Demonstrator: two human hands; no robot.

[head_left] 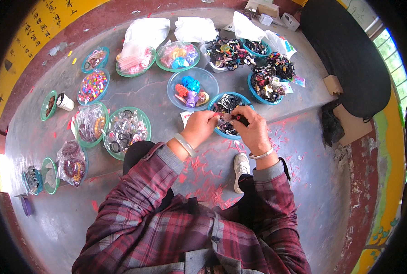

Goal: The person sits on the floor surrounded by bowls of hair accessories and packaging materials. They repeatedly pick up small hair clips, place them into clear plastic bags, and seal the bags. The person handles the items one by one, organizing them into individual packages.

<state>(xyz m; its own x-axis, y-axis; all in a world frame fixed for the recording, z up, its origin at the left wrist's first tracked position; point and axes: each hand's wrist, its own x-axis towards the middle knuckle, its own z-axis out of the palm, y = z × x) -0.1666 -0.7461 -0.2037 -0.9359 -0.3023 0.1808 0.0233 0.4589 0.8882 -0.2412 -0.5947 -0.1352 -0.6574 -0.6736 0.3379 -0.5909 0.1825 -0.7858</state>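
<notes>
Left hand [200,129] pinching, right hand [254,133] gripping a dark bundle [241,119]. Small translucent piece [224,118] between their fingertips, above blue basin [230,137]. Long axis roughly left-right, across the wearer; which end is front: cannot tell.

Gray floor [320,205], yellow wall [18,48], bright barred window [394,61]

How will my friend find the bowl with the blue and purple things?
Follow the left plaid sleeve up to the left hand. Just beyond it sits a see-through bowl. Unlike its fuller neighbours, it shows plenty of bare inside around chunky blue, red and purple things.
</notes>
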